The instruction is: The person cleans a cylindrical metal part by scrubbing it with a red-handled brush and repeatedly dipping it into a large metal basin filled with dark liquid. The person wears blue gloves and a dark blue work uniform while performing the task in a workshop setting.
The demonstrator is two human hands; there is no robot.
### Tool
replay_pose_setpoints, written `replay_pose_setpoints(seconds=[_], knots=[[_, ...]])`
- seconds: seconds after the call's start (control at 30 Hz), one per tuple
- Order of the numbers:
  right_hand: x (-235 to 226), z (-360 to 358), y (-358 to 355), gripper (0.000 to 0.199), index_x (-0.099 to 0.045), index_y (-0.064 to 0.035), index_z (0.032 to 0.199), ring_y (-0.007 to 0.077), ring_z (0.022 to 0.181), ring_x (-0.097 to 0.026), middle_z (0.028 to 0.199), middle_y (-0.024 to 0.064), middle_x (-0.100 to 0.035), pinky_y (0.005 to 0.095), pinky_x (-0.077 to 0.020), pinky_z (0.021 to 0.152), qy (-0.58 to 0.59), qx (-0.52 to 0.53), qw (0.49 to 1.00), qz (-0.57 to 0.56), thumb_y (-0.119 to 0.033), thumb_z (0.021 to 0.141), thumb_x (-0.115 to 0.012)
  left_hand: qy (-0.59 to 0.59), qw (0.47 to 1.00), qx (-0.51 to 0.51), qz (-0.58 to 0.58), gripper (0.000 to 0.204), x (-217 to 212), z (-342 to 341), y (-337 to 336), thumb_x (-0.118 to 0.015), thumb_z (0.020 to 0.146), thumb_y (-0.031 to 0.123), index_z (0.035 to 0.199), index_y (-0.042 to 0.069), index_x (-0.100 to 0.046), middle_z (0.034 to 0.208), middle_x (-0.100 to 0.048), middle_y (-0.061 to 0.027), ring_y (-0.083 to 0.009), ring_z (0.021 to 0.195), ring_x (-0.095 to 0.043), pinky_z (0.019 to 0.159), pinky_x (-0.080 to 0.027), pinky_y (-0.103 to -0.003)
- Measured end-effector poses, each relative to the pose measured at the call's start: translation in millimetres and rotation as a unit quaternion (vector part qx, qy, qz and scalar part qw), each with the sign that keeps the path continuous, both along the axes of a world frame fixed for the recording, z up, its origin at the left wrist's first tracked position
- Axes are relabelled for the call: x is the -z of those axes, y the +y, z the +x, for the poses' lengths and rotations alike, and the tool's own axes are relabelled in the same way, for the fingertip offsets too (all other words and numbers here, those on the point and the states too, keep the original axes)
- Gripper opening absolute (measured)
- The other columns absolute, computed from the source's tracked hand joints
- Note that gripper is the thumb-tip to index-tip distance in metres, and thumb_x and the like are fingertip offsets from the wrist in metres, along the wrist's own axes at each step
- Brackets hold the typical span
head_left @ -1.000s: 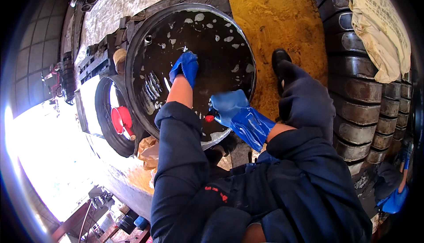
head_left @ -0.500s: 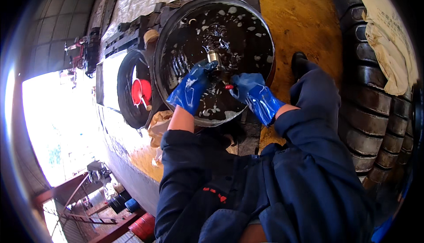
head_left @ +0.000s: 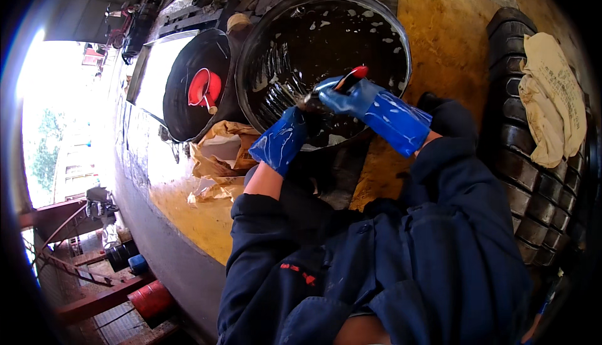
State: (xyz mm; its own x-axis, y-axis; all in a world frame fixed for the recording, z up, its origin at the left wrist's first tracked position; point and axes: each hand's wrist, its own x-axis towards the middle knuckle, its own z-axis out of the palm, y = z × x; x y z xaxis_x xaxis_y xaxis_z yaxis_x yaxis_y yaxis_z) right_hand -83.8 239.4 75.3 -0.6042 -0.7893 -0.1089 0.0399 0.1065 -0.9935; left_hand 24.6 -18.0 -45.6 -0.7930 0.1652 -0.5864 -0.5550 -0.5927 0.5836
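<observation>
Over the near part of a large round black basin [head_left: 243,94] of dark liquid, my two hands in blue rubber gloves meet. My right hand [head_left: 348,97] is closed round a tool with a black-and-red handle [head_left: 356,77]; the red end sticks up above the glove. The tool's working end points toward my left hand and cannot be made out. My left hand [head_left: 282,138] is curled, its fingers turned away and mostly hidden, against a small dark piece [head_left: 310,101]. The metal cylinder seen earlier does not show clearly now. Whitish foam patches float on the liquid.
On the left, a smaller black basin [head_left: 179,104] holds a red dipper [head_left: 204,87]. Crumpled brown paper [head_left: 222,151] lies near it. To the right stand big black tyres [head_left: 511,125] with a beige sack [head_left: 552,94] on top. Yellow stained flooring [head_left: 442,38] runs between.
My right hand has risen, and its tool has swung so the red end points up and away. My left hand has drawn nearer me; the metal cylinder has dropped from clear sight. The view has shifted.
</observation>
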Motion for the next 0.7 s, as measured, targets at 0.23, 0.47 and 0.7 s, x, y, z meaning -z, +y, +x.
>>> replay_pose_setpoints(seconds=[0.23,0.47,0.7], knots=[[34,-63,9,0.021,-0.075,-0.0091,0.110,0.0127,0.083,-0.068,0.087,0.0032,-0.073,0.0299,-0.0555,0.083,0.096,0.089,0.970,0.207,-0.024,0.102,-0.064,-0.058,0.996,-0.067,0.021,0.055,-5,-16,30,-0.058,0.103,0.049,0.139,0.008,-0.061,0.120,-0.072,-0.0164,-0.0321,0.102,-0.070,0.087,-0.056,-0.047],[35,-36,-17,0.027,-0.073,-0.0092,0.106,0.0132,0.085,-0.064,0.090,0.0026,-0.070,0.0309,-0.0516,0.083,0.051,-0.110,0.988,0.097,-0.033,0.103,-0.060,-0.123,0.975,-0.177,0.061,0.042,-11,-22,39,-0.060,0.105,0.032,0.132,0.000,-0.062,0.117,-0.071,-0.0194,-0.0310,0.097,-0.072,0.087,-0.063,-0.048],[51,-63,-14,0.029,-0.067,-0.0068,0.088,0.0142,0.071,-0.060,0.073,0.0020,-0.061,0.0362,-0.0494,0.073,0.059,0.105,0.958,0.258,-0.034,0.098,-0.060,-0.162,0.982,-0.064,-0.079,0.042,-32,-30,46,-0.066,0.102,0.035,0.126,0.000,-0.063,0.109,-0.070,-0.0169,-0.0259,0.091,-0.071,0.077,-0.064,-0.040]])
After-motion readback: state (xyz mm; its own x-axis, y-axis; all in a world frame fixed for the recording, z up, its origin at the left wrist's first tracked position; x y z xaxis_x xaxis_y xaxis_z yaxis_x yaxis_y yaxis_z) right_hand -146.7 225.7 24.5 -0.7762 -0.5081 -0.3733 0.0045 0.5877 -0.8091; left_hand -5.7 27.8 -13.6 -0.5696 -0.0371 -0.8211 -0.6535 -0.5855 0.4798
